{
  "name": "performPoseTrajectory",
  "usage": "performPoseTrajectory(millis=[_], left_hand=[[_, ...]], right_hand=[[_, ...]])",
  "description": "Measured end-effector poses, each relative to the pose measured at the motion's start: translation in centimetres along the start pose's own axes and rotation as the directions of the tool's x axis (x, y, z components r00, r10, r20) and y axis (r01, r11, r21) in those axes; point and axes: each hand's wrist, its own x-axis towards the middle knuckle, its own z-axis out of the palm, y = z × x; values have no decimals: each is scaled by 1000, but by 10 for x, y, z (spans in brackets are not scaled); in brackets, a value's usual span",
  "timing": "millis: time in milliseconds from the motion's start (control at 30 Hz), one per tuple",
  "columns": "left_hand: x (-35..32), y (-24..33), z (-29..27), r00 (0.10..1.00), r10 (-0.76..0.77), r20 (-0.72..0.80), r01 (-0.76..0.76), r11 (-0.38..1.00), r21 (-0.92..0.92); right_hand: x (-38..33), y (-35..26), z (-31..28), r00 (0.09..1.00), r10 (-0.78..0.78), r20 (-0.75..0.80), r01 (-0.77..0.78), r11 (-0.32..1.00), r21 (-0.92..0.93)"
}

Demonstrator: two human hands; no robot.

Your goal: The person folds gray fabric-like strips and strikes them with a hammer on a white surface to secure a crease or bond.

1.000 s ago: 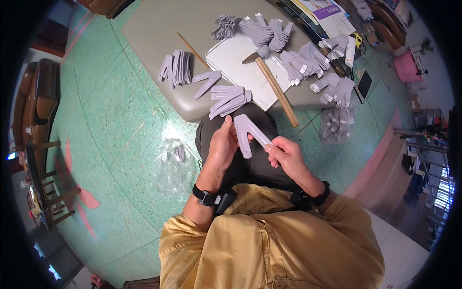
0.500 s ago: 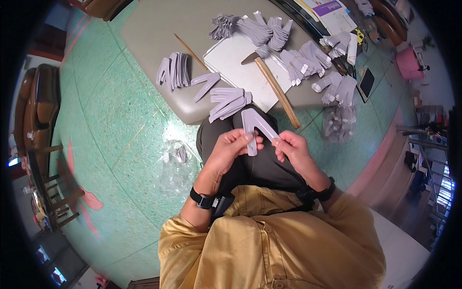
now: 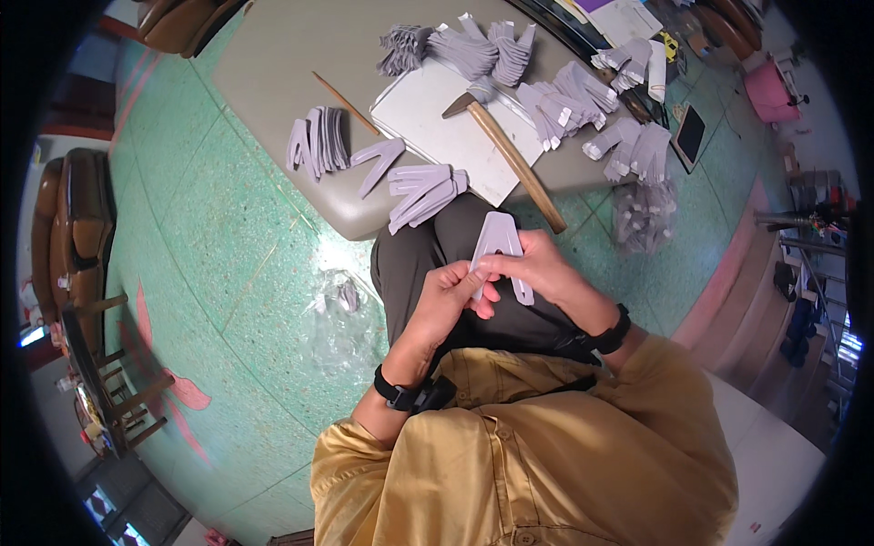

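A lilac-grey V-shaped flat piece (image 3: 498,233) is held over my lap, its joined end pointing away from me. My left hand (image 3: 446,300) pinches one leg of the piece. My right hand (image 3: 539,264) closes on it too, its thumb reaching across toward the left fingers. Beyond my knees, a small stack of similar pieces (image 3: 428,193) lies on the near edge of a grey padded bench (image 3: 273,64). Left of that stack are one loose V-shaped piece (image 3: 377,164) and a standing row of them (image 3: 319,141).
On the bench, a wooden-handled hammer (image 3: 510,150) lies across a white board (image 3: 410,105) beside a thin brown stick (image 3: 344,102). Tied lilac bundles (image 3: 464,53) and fanned bundles (image 3: 566,100) surround the board. A dark-screened phone (image 3: 690,136) lies to the right. Clear plastic bags (image 3: 339,318) rest on the floor.
The piece's two legs have come closer together. My right hand has moved inward and up, its thumb now over the piece near my left fingers. The view has shifted slightly.
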Motion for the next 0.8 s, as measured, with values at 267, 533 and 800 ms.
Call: performPoseTrajectory(millis=[267, 533, 800], left_hand=[[-10, 2, 12, 997, 76, -34, -74, 996, 57], [-15, 0, 10, 994, 88, -58, -89, 996, -21], [-2, 3, -1, 967, 185, -174, -197, 979, -53]], right_hand=[[11, 1, -16, 976, -56, -211, 82, 989, 119], [12, -3, -15, 957, -132, -258, 137, 991, -1], [-17, 16, -15, 995, 84, 54, -84, 996, -8]])
